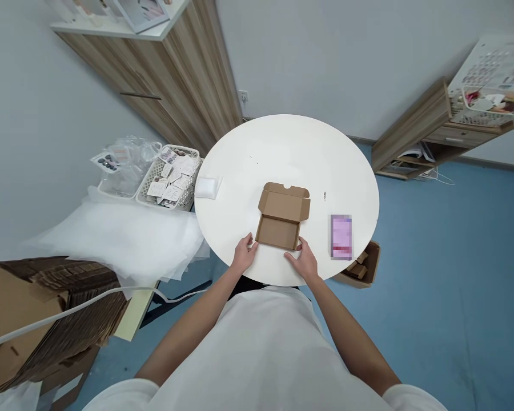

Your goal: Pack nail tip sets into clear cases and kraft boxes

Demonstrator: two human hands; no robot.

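An open brown cardboard mailer box [278, 231] rests on the white round table [240, 148], its lid folded back away from me and its inside bare. My left hand [245, 254] is at the box's near left corner, thumb and fingers apart. At the near right corner is my right hand [304, 261], thumb spread along the front and fingers by the right side. Both hands look open; whether the fingertips press on the cardboard is hard to tell. A blurred pink-purple rectangular item [341, 237] lies to the right.
A small white padded packet [206, 187] lies at the table's left edge. Beyond it are a white basket of cards [169, 177], foam sheets [124, 228] and stacked flat cardboard [85, 308]. A carton [370, 265] stands on the floor at right.
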